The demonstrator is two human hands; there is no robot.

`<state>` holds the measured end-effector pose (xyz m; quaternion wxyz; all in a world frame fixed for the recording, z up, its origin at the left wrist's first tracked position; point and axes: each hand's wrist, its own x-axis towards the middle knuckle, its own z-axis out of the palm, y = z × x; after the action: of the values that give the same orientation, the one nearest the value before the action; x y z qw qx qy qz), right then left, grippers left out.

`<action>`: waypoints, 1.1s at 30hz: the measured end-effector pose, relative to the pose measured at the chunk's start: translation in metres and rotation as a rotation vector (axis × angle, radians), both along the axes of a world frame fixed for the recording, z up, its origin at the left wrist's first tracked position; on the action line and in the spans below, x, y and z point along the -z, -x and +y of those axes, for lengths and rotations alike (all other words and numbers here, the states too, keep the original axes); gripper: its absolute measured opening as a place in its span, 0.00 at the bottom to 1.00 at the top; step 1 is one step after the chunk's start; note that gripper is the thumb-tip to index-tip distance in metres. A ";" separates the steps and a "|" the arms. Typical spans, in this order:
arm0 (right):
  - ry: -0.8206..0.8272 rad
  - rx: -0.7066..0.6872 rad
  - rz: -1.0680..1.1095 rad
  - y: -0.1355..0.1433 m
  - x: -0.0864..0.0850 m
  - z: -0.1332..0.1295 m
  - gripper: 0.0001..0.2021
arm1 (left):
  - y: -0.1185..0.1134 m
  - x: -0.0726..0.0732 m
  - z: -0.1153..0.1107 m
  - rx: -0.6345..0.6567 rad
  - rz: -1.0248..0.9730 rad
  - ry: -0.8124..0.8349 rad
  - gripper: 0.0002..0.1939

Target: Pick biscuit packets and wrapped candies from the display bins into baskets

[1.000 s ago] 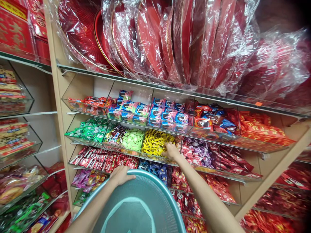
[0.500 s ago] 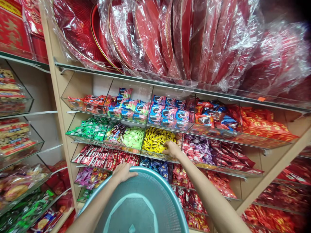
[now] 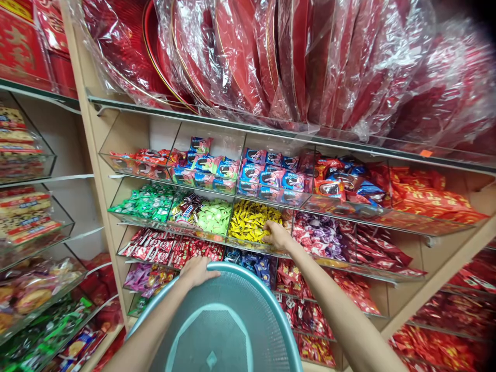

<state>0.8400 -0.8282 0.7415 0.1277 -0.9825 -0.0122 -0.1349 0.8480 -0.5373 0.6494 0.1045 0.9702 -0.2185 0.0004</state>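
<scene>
My left hand (image 3: 197,272) is closed over the far rim of a teal plastic basket (image 3: 267,299) with perforated walls. The bare bottom of the basket shows, tilted up toward me. On the shelf beyond, my right hand (image 3: 278,236) reaches into a clear bin of yellow-wrapped candies (image 3: 250,221). Its fingers curl in at the right side of the pile, against the candies; how many lie in the grip is hidden. Left of that bin are light-green-wrapped candies (image 3: 214,217), and to the right are purple and pink ones (image 3: 321,237).
Clear dividers and a front lip edge each shelf bin. Above hangs a glass shelf (image 3: 248,128) with red trays (image 3: 244,57) in plastic wrap. Blue snack packs (image 3: 271,175) fill the row over the candies. More stocked shelves stand left and right, beside wooden uprights (image 3: 91,155).
My right hand stays at the yellow candies, its fingers shifting only slightly. The left hand keeps hold of the basket rim. The view has moved a little.
</scene>
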 end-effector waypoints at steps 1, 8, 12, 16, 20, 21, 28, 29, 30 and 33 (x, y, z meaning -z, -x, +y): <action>-0.017 -0.007 -0.022 -0.001 0.000 -0.002 0.12 | 0.000 0.000 0.000 -0.001 -0.002 -0.003 0.28; -0.158 0.003 -0.192 -0.004 -0.011 -0.019 0.13 | -0.003 0.003 -0.004 0.000 -0.004 -0.034 0.31; -0.246 0.007 -0.220 -0.005 -0.018 -0.024 0.15 | -0.005 0.004 -0.005 0.002 -0.004 -0.020 0.31; -0.317 0.016 -0.201 -0.005 -0.019 -0.023 0.16 | -0.007 0.004 -0.008 0.002 0.005 -0.007 0.31; -0.381 0.001 -0.174 -0.001 -0.024 -0.020 0.19 | -0.009 0.004 -0.008 0.012 -0.012 -0.020 0.31; -0.394 -0.014 -0.169 0.002 -0.028 -0.018 0.19 | -0.010 0.004 -0.008 0.013 -0.013 -0.025 0.31; -0.528 -0.318 -0.079 0.055 -0.031 0.032 0.16 | -0.013 0.005 -0.009 -0.004 0.009 -0.039 0.32; -0.548 -0.384 -0.029 0.065 -0.021 0.043 0.16 | -0.012 0.005 -0.010 -0.011 0.010 -0.042 0.32; -0.559 -0.441 0.029 0.076 -0.007 0.055 0.15 | -0.011 0.004 -0.010 -0.013 0.012 -0.043 0.32; -0.537 -0.469 0.193 0.107 0.049 0.090 0.13 | -0.009 0.001 -0.012 -0.008 0.010 -0.045 0.30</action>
<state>0.7327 -0.7384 0.6928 0.4089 -0.8927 -0.1892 -0.0069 0.8570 -0.5490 0.6482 0.0836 0.9732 -0.2143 -0.0088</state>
